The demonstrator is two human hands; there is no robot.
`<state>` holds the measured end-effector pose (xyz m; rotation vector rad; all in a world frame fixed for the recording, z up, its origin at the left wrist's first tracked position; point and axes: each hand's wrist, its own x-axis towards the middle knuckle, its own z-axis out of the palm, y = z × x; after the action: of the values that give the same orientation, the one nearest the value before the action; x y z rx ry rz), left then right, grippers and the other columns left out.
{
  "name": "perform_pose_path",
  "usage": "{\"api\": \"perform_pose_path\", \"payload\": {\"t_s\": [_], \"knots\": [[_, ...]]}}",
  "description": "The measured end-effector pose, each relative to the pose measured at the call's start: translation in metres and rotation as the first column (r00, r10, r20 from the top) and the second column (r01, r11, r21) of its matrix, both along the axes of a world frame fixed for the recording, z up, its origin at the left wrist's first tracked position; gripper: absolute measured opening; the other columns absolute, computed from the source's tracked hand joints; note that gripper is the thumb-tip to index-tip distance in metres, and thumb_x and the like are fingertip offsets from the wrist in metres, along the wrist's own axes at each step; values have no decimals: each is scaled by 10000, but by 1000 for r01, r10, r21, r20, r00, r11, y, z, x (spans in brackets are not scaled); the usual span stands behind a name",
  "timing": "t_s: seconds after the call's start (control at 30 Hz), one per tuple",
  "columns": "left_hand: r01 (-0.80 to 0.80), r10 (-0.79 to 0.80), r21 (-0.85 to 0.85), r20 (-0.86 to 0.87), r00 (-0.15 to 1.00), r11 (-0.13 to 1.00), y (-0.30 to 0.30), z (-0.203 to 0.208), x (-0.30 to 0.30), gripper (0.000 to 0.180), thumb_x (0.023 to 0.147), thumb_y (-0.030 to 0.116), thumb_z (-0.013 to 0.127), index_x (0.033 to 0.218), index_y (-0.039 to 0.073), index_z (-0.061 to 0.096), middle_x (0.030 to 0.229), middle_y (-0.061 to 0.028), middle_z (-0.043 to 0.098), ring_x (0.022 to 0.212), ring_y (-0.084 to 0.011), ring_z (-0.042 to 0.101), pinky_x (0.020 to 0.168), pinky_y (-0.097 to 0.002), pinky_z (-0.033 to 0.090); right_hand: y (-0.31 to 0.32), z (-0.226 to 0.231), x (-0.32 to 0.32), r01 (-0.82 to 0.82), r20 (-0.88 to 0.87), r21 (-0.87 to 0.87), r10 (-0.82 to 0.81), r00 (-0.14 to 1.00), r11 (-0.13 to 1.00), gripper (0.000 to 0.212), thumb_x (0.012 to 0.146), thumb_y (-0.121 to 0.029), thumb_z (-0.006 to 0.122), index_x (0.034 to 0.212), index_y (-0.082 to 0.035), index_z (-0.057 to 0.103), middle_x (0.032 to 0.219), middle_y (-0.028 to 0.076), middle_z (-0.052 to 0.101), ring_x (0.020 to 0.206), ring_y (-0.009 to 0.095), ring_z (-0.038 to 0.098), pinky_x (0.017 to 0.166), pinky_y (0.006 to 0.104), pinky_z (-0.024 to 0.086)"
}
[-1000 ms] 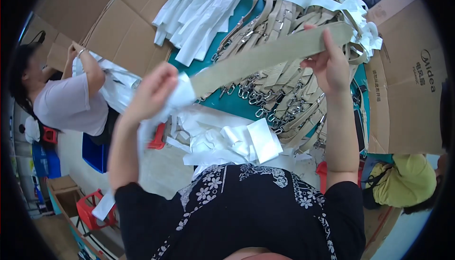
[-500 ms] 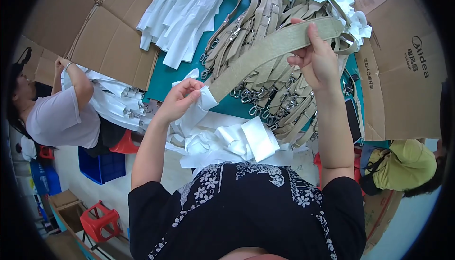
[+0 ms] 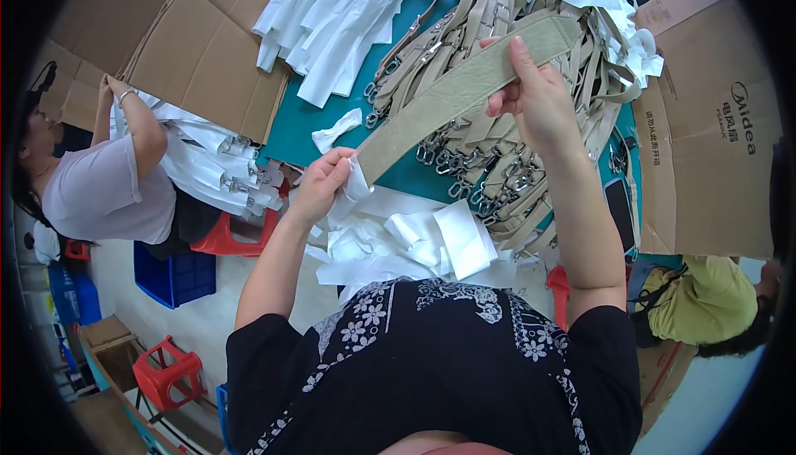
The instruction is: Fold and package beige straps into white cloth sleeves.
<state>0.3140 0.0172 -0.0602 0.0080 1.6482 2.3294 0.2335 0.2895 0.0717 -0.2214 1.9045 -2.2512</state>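
Green table [image 3: 297, 134] lies beneath our strap [image 3: 464, 92], held above heaped straps [image 3: 497, 152]. Our left hand [image 3: 319, 188] pinches its near end and white wrap [image 3: 356, 183]; our right hand [image 3: 543, 107] pinches it near the tip. Slack left fingers could, we judge, drop the wrap. Its long axis slants, tip pointing away rightward.

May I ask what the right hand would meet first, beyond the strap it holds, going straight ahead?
Probably the pile of beige straps: the right hand points across its wide strap toward the pile, though depth is unclear.
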Motion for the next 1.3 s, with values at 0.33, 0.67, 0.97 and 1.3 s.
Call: {"api": "perform_pose_path", "payload": {"t_s": [0.33, 0.67, 0.97, 1.3], "knots": [[-36, -203, -557, -360, 911, 830, -9, 35, -18, 128, 764, 119, 625, 769, 2, 676, 762, -49, 652, 713, -87, 578, 741, -233, 445, 0, 20, 6, -77, -141, 207, 108, 984, 975, 406, 917, -358, 398, 1059, -14, 561, 764, 55, 604, 512, 74, 539, 485, 182, 468], [-236, 66, -334, -450, 891, 912, 12, 23, -16, 161, 810, 75, 554, 906, -5, 654, 891, -97, 652, 875, -142, 590, 937, -342, 365, -10, 46, 9, 144, -537, 302, 43, 842, 942, 309, 900, -271, 477, 971, -5, 618, 769, 33, 619, 508, 53, 520, 454, 172, 425], [-210, 167, -86, -356, 919, 974, 7, 15, -13, 175, 817, 82, 543, 912, -21, 647, 934, -123, 640, 906, -173, 586, 969, -367, 333, -13, 44, 18, 203, -548, 405, 59, 834, 891, 285, 882, -253, 516, 942, 3, 628, 734, 26, 616, 475, 43, 487, 430, 169, 386], [-237, 143, -178, -426, 894, 955, 13, 29, -10, 209, 842, 176, 575, 826, -21, 643, 718, -26, 614, 640, -68, 515, 581, -206, 401, -24, 29, 21, 304, -600, 533, 100, 794, 789, 233, 857, -213, 556, 882, 1, 645, 676, 30, 610, 468, 57, 501, 420, 195, 396]]}}
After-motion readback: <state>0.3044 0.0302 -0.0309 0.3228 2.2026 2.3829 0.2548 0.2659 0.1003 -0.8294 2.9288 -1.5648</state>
